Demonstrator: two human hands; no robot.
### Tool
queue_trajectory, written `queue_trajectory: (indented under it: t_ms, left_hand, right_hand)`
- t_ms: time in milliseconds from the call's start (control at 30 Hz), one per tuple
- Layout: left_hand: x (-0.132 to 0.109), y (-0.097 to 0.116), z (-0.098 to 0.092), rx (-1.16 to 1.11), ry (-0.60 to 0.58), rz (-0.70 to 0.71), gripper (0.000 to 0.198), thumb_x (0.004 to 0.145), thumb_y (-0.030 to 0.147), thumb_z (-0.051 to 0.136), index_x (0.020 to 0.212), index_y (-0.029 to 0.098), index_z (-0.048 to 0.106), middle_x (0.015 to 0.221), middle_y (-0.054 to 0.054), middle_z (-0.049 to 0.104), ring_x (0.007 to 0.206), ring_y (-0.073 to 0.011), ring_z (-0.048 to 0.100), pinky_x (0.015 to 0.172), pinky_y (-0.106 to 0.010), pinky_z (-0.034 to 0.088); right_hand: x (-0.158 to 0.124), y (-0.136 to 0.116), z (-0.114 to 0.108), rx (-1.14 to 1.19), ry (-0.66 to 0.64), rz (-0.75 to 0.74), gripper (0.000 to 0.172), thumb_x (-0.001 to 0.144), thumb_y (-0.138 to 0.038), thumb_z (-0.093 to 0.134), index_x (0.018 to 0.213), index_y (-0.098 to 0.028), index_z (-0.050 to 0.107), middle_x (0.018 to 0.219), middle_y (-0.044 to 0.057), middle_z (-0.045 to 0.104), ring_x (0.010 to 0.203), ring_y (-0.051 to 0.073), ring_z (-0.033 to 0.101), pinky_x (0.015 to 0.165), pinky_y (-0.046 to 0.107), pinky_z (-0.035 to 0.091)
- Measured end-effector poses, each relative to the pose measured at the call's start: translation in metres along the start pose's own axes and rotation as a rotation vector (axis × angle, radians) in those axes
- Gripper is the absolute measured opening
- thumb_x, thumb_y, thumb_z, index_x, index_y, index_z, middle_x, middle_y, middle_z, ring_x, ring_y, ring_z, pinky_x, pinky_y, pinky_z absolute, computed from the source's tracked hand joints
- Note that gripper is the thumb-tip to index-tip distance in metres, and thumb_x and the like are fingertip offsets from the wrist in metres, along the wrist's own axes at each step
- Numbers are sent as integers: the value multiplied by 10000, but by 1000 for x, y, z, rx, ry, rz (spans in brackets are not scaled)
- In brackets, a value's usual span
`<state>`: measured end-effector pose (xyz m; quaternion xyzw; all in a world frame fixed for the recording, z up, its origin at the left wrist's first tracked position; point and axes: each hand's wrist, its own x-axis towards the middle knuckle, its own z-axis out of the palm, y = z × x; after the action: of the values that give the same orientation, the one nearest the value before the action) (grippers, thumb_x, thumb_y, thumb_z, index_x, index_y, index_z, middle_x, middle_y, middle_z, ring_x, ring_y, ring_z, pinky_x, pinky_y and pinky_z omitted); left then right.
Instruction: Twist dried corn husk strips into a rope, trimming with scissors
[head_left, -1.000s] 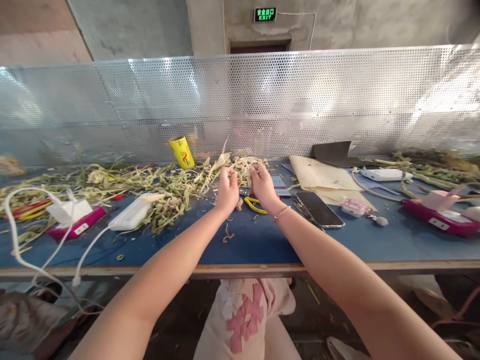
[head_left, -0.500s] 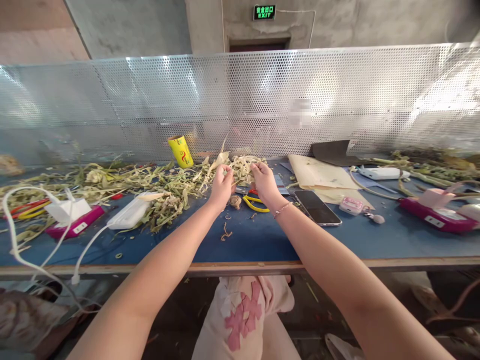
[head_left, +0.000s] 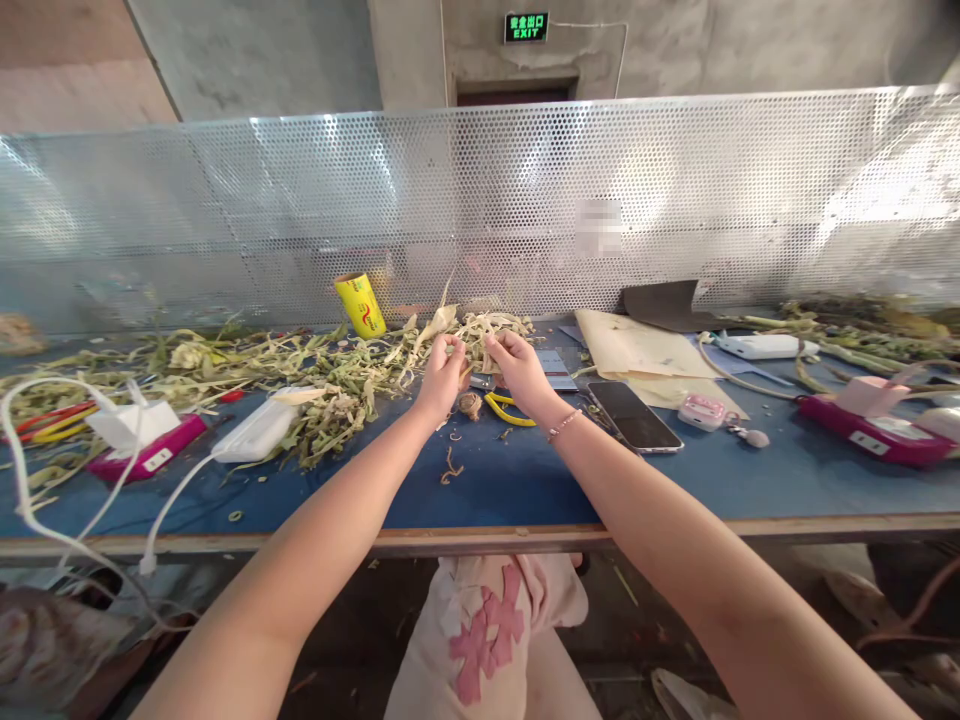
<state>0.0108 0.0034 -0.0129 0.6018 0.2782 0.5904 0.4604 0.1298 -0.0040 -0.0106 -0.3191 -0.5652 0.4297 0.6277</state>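
Observation:
Both hands are raised over the middle of the blue table, close together in front of a heap of dried plant stems and leaves (head_left: 352,375). My left hand (head_left: 442,378) is pinched closed; whatever its fingertips hold is too small to name. Thumb and fingers of my right hand (head_left: 517,368) are pressed together too, with a beaded bracelet at the wrist, and what they grip blends into the pale plant matter behind. Beneath the hands lie a small round brown bulb-like piece (head_left: 470,404) and yellow-handled pliers or cutters (head_left: 510,410), partly hidden by my right hand.
A yellow cardboard tube (head_left: 361,305) stands tilted at the back. Right of my hands are a phone (head_left: 635,415), brown paper (head_left: 637,345) and a pink earphone case (head_left: 703,411). Magenta power strips (head_left: 146,455) with white cables sit at both sides. A perforated metal screen (head_left: 300,220) closes the back.
My right hand has moved slightly left, nearer to my left hand, narrowing the gap between them. Both hands stay pinched.

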Motion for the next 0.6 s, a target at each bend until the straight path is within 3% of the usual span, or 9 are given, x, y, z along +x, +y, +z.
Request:
queue_trajectory:
  t_ms: [100,233,467,600]
  left_hand:
    - [-2,1,6,-173,-62,-106,331,765,458,542,678,209,341,360,124,210,283,-35,181,357,-189,139]
    - [-4,3,10,-228,-74,-175,366,771,398,551,592,190,308,349,107,241,291,-25,208,354,-177,162]
    - [-2,7,9,-15,95,-186,152,788,278,517,693,185,442,461,74,419,390,-58,429,435,-182,365]
    - [1,2,5,104,117,-172,173,806,270,467,665,196,401,466,68,405,408,-77,442,449,-198,367]
  right_hand:
    - [0,1,0,29,-20,-1,360,700,-502,573,649,-221,355,485,-97,272,377,34,212,350,198,180]
    - [0,1,-1,9,-44,-11,320,723,-464,552,661,-223,350,500,-92,268,396,41,201,365,204,181]
    - [0,4,-4,-335,-20,-236,235,749,-339,499,610,-204,365,530,-66,323,504,73,309,491,219,270]
    - [-2,6,-3,-444,-74,-257,208,770,-330,476,629,-197,400,553,-56,391,544,84,350,540,222,294]
